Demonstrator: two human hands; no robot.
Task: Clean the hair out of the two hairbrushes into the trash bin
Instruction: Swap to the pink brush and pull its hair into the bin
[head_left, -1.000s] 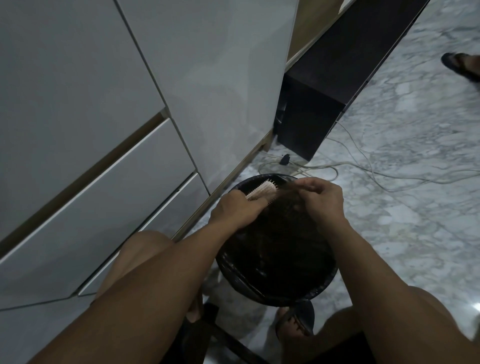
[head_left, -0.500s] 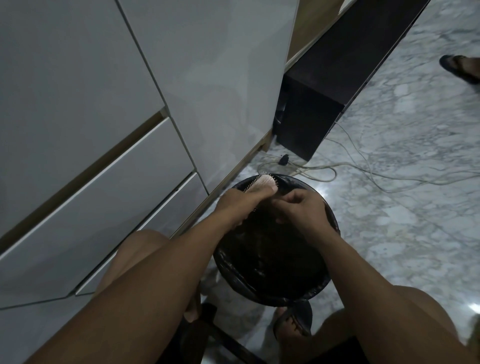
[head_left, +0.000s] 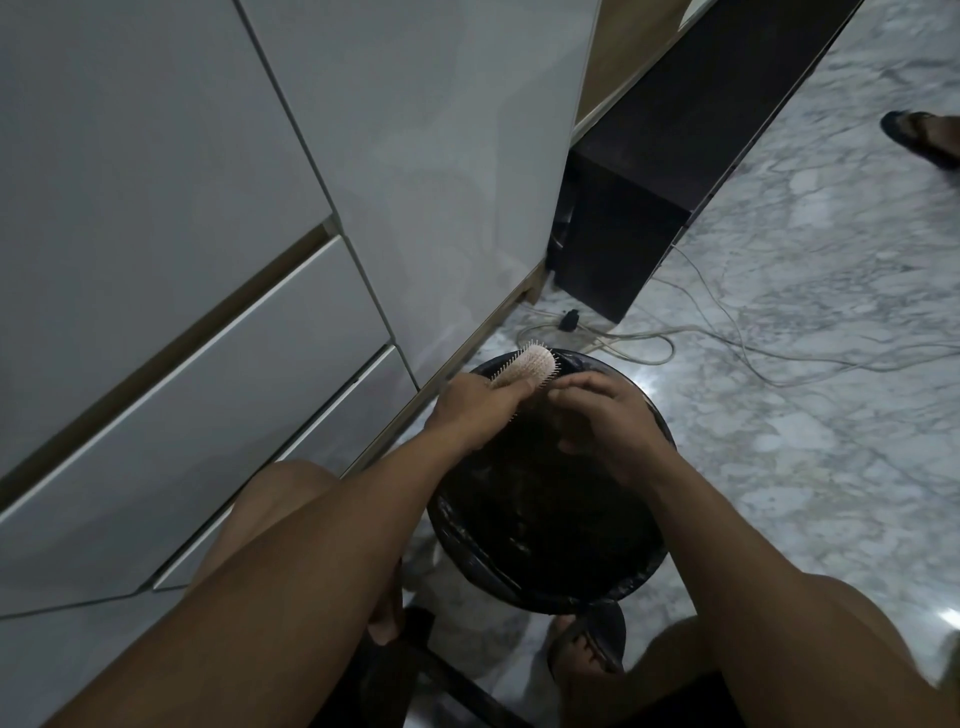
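A round black trash bin (head_left: 524, 587) lined with a dark bag stands on the floor between my knees. My left hand (head_left: 475, 410) grips a pale pink hairbrush (head_left: 530, 365) over the bin's far rim, bristles facing right. My right hand (head_left: 605, 415) hovers over the bin beside the brush, fingertips pinched at the bristles; whether hair is between them is too dark to tell. A second hairbrush is not visible.
White cabinet drawers (head_left: 208, 364) fill the left side. A dark wooden unit (head_left: 623, 244) stands behind the bin. Loose white cables (head_left: 675, 338) trail over the marble floor. Another person's sandalled foot (head_left: 924, 137) is at the far right. My own sandalled foot (head_left: 587, 649) rests below the bin.
My right hand drew back from the far rim toward the bin's centre, then returned to the bristles. The brush head rose a little and shows more fully above my left hand.
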